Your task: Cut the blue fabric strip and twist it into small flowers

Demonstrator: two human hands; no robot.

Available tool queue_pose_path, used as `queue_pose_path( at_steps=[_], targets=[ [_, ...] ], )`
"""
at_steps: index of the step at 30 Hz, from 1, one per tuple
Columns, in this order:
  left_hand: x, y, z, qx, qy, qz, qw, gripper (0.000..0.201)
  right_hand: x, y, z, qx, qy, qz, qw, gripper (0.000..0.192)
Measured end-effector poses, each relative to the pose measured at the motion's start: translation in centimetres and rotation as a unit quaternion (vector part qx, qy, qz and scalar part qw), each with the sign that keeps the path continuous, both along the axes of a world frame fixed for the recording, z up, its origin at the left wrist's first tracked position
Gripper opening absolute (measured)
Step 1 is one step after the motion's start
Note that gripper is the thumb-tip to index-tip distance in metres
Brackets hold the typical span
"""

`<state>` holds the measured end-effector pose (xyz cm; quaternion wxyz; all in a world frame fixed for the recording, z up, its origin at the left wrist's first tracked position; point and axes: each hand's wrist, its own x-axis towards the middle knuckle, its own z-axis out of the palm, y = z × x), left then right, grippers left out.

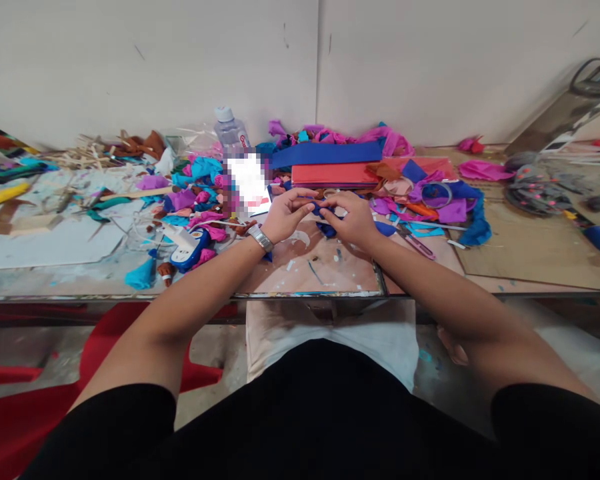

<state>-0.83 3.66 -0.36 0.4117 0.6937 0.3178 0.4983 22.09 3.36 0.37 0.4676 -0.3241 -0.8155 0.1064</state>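
Near the front edge of the desk [330, 273], both hands meet over a small wad of dark blue crepe paper [326, 220], soft and crumpled, which sits just above the worn, paint-flecked surface. The left hand [286, 217], with a metal watch [260, 238] at its wrist, pinches the wad from its side with thumb and fingers drawn narrow. The right hand [350, 217] curls over the paper from the other side, fingers bent and closed on it, so the wad is partly hidden between the two. Behind the hands lie flat folded sheets: a long blue sheet [327, 153] and, just in front of it, a red sheet [333, 175], both smooth and rectangular. Left of them, a heap of pink, purple and turquoise scraps [200, 193] lies wrinkled and twisted, with a clear plastic bottle [230, 130] upright behind it. A blue and white glue gun [187, 250] rests near the left forearm. Right of the hands, a clear tape ring [436, 195] sits on blue paper, and pink-handled scissors [416, 243] lie flat close to the right wrist. A red plastic chair [105, 347] shows below the desk's edge.
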Motion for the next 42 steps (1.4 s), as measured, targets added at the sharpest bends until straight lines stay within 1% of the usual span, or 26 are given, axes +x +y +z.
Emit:
queue_pose_path(
  at_steps=[5,12,18,21,24,26,29,31,36,39,42],
  targets=[
    [0.2,-0.3,0.2,0.019,0.015,-0.003,1.0,0.059,0.1,0.0,0.0,0.004,-0.016,-0.004,1.0,0.022],
    [0.2,-0.9,0.2,0.055,0.083,0.01,0.995,0.061,0.0,-0.1,0.0,-0.004,-0.028,-0.022,0.999,0.021],
    [0.2,-0.7,0.1,0.058,0.081,-0.004,0.995,0.066,-0.2,-0.2,0.0,-0.026,-0.019,-0.02,0.999,0.021],
    [0.2,-0.8,0.2,0.054,0.077,-0.008,0.996,0.077,-0.1,-0.2,0.1,-0.021,-0.017,-0.006,1.0,0.022],
    [0.1,-1.1,0.5,0.043,0.078,-0.007,0.996,0.097,0.0,0.0,0.0,0.016,-0.027,0.02,0.999,0.03],
    [0.1,-1.2,0.7,0.037,0.082,-0.013,0.996,0.103,0.0,0.2,-0.2,0.032,-0.039,0.044,0.998,0.031],
    [0.2,-1.2,0.6,0.038,0.086,-0.02,0.995,0.099,0.0,0.3,-0.3,0.031,-0.046,0.066,0.996,0.031],
    [0.2,-0.9,0.4,0.034,0.075,-0.012,0.997,0.094,0.0,0.3,-0.1,0.025,-0.038,0.062,0.997,0.032],
    [0.2,-0.3,0.2,0.006,0.048,0.042,0.998,0.064,0.2,0.3,0.1,0.014,0.024,0.028,0.999,0.032],
    [0.2,-0.4,0.5,-0.028,0.052,0.045,0.997,0.063,0.2,0.4,0.0,0.002,0.04,0.004,0.999,0.032],
    [0.3,-0.7,0.8,-0.059,0.025,0.046,0.997,0.062,0.1,0.3,-0.2,0.004,0.046,0.007,0.999,0.031]
  ],
)
